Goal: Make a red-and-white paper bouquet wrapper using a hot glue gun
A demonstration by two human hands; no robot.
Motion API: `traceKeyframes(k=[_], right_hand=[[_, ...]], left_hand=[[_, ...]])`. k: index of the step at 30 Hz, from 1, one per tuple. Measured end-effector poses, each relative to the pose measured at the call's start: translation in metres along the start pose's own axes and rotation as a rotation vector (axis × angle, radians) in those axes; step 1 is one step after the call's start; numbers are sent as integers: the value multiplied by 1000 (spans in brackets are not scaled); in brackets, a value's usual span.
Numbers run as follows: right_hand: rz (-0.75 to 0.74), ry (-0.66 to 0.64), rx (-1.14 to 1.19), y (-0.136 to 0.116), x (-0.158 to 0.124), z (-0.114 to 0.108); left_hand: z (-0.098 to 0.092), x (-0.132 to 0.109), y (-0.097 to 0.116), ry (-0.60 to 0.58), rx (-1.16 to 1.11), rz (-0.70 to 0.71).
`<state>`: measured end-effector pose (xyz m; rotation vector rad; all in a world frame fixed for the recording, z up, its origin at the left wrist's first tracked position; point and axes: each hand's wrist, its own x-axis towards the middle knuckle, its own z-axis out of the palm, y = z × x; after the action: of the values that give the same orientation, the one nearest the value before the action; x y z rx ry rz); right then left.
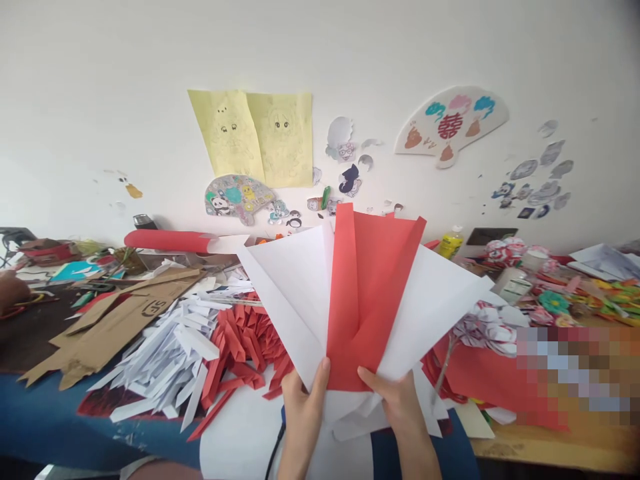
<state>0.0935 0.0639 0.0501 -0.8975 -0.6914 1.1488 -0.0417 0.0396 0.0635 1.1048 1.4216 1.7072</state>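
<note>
My left hand (306, 403) and my right hand (399, 400) hold up a fan-shaped spread of paper in front of me. A red paper sheet (381, 280) with creased, folded side edges stands in its middle. White paper sheets (295, 287) flare out on both sides of it. My left thumb presses the lower left edge of the red sheet, and my right thumb lies on its lower right part. The other fingers are mostly hidden behind the paper. More white paper (357, 420) shows below, between the hands.
Left of the hands lie piles of white folded strips (170, 353) and red folded strips (245, 340). Flattened brown cardboard (120, 320) is farther left. On the right are striped paper flowers (487, 327), a yellow bottle (451, 243) and red paper (500, 380). Part of a person's hand shows far left.
</note>
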Motion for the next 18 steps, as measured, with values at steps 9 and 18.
traceKeyframes(k=[9,18], right_hand=[[-2,60,-56,3,-5,-19],[-23,103,-49,-1,-5,-31]], left_hand=[[-14,-8,-13,-57,15,24],[-29,-9,-15,-146,35,66]])
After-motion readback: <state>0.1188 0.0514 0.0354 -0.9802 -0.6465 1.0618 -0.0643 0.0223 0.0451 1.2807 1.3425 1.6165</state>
